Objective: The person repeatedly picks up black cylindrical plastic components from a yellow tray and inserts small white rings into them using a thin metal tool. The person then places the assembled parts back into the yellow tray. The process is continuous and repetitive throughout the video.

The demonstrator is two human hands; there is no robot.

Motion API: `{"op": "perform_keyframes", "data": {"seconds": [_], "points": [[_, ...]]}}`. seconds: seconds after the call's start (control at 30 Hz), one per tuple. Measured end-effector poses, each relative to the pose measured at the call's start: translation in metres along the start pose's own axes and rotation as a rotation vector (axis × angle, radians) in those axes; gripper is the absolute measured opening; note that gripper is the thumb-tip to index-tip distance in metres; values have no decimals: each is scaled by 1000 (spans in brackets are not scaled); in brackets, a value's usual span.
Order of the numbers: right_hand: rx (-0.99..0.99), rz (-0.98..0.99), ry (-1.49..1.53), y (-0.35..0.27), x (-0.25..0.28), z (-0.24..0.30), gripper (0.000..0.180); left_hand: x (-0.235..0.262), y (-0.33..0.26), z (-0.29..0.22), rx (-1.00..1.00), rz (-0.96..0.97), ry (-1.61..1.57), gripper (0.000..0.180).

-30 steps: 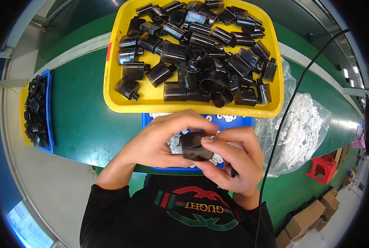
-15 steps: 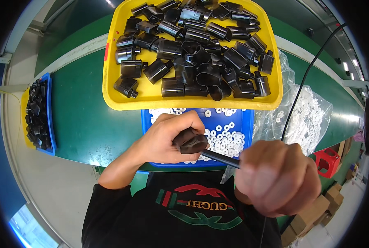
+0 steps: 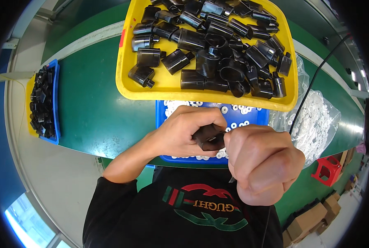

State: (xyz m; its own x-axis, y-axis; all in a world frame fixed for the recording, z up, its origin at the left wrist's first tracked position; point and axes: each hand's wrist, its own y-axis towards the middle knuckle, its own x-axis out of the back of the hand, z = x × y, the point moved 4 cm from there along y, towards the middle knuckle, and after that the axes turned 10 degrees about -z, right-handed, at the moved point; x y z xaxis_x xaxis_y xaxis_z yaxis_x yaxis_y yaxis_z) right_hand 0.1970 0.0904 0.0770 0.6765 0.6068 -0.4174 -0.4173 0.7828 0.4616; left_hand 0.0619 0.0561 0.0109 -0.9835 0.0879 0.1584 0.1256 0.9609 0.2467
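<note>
My left hand (image 3: 188,130) is wrapped round a dark translucent plastic shell (image 3: 208,138), its open end toward me. Right beside it, my right hand (image 3: 265,163) is closed in a fist round a thin black rod; the fist hides most of the rod. The rod's tip meets the shell's opening; how deep it reaches inside I cannot tell. Under both hands sits a blue tray (image 3: 172,159) with loose white rings (image 3: 221,153). Just beyond, a yellow tray (image 3: 128,84) holds many similar dark shells (image 3: 177,61) with short narrow necks.
A clear plastic bag (image 3: 316,120) of white rings lies to the right. A black cable (image 3: 316,74) hangs across that side. At the far left, a blue-rimmed tray (image 3: 55,103) holds more dark pieces. A red stool (image 3: 328,170) and cardboard boxes (image 3: 306,221) stand on the floor at right.
My right fist has moved left and up toward the shell. The rod, earlier showing between the hands, is now mostly hidden. The trays appear shifted right and slightly up in view.
</note>
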Motion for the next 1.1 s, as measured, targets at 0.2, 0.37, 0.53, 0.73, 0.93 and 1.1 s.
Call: {"op": "perform_keyframes", "data": {"seconds": [0.2,0.37,0.53,0.73,0.93,1.1], "points": [[-29,-91,21,1,-6,-1,29,2,0,-1,23,28,-17,33],[-19,-126,25,0,-7,-3,31,3,0,-2,24,36,-49,33],[-11,-109,2,-1,-6,-10,33,2,-1,-4,54,57,-44,33],[-12,-122,0,-6,-13,-13,34,1,-3,-9,13,85,49,33],[-88,-123,22,-13,-5,-16,22,-1,-4,-6,-60,93,93,36],[90,-108,110,-1,-9,-4,18,26,3,-15,-29,44,97,28]]}}
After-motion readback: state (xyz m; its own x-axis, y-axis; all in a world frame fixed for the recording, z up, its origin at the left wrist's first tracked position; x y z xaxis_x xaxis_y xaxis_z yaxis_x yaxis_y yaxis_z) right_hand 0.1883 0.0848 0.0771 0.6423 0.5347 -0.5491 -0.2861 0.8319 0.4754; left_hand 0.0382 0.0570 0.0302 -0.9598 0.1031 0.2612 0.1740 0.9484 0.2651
